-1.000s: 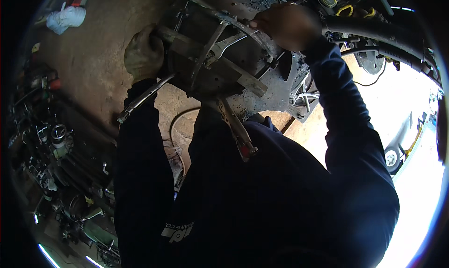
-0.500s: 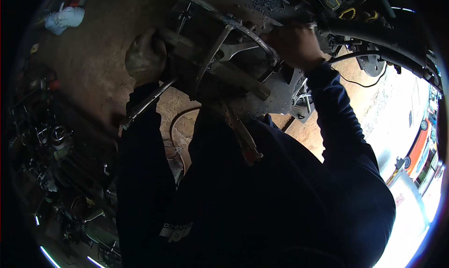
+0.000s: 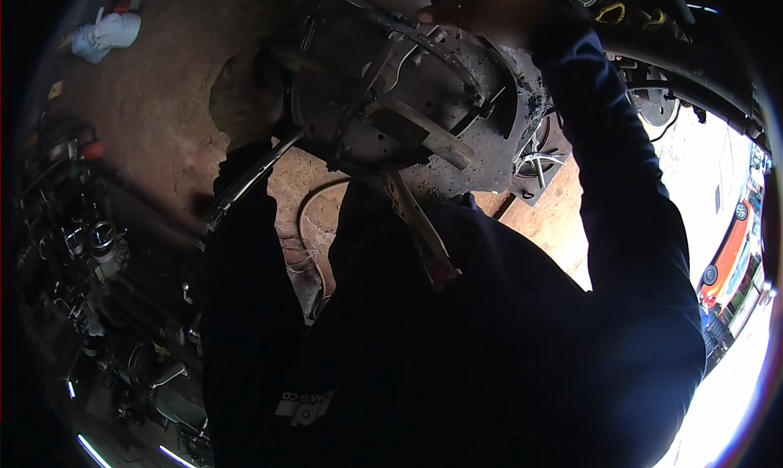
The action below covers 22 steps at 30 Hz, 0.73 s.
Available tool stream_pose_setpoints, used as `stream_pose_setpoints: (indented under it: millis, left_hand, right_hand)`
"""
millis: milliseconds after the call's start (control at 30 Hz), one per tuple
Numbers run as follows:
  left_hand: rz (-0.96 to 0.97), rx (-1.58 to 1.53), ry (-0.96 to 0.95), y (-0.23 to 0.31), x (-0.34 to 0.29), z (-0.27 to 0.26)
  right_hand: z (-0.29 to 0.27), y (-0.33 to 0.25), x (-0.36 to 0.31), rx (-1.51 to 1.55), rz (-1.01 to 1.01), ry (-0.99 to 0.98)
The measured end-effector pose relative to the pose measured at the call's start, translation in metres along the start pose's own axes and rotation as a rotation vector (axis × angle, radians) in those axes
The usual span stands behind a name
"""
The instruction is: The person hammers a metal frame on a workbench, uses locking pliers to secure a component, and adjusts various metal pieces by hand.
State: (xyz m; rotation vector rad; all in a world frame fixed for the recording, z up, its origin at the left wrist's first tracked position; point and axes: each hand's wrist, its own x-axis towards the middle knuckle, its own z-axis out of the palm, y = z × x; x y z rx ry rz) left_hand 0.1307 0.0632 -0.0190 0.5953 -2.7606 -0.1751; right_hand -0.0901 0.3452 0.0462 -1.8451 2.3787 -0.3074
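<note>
In front of me is a dark round metal frame with curved bars and flat cross strips, over a drilled plate. My left hand, apparently gloved, is closed at the frame's left edge, its fingertips hidden in shadow. At the top, my right hand is dark and blurred, its thumb side near the far curved bar. A wrench runs slantwise from the frame's middle toward that hand. The grip seems closed around the wrench's far end, though the fingers are largely hidden.
A metal leg and a thin rod jut toward me. Engine-like parts crowd the left side. Thick black hoses lie at the right, above a bright floor. A hose curves below the frame, and a white cloth is at the far left.
My right hand has swung up and away from me, and the wrench has turned with it to a steeper slant. My left hand has stayed nearly in place.
</note>
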Motion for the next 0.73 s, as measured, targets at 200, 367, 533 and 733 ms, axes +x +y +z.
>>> stream_pose_setpoints:
  millis: [200, 367, 533, 733]
  left_hand:
    - [-0.086, -0.041, -0.127, 0.008, 0.004, -0.010]
    - [-0.025, -0.056, -0.024, -0.003, 0.003, 0.002]
    - [0.042, -0.090, 0.066, -0.011, 0.002, 0.011]
    - [0.058, -0.086, 0.085, -0.012, 0.000, 0.010]
  right_hand:
    - [0.004, 0.015, 0.036, 0.038, -0.160, -0.011]
    - [0.037, 0.034, 0.087, -0.140, -0.464, 0.016]
    - [0.047, 0.021, 0.094, -0.439, -0.534, -0.183]
    - [0.036, 0.013, 0.067, 0.011, -0.287, -0.103]
